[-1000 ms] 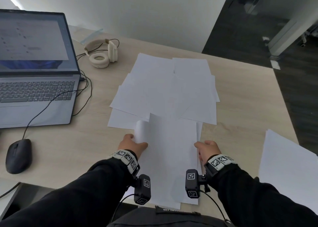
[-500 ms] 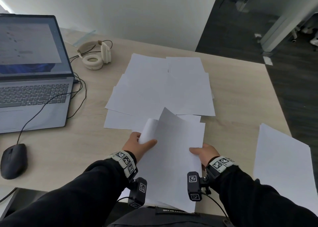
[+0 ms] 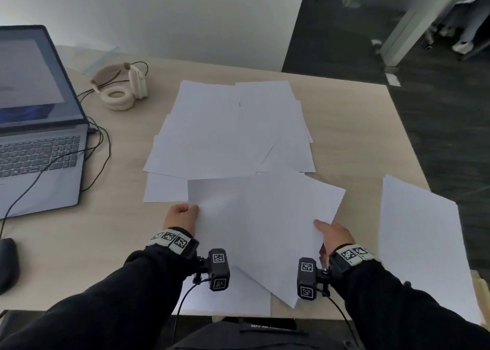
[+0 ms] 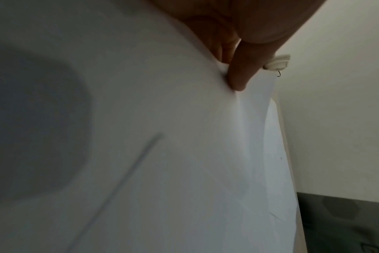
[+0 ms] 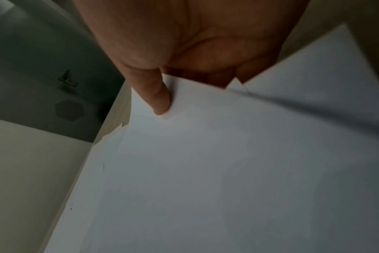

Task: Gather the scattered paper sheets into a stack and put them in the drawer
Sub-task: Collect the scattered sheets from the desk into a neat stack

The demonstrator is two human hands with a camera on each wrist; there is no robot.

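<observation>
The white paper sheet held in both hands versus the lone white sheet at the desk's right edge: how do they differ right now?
The held white paper sheet is pinched by the left hand and the right hand; the lone white sheet is untouched. The held one overlaps other papers near the person; the lone one lies apart, past the wooden desk edge. Both look blank.

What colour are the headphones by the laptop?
Cream, with a tan headband; the headphones show best in the head view.

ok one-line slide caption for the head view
Left hand and right hand hold a paper sheet above scattered sheets on the desk.
</observation>
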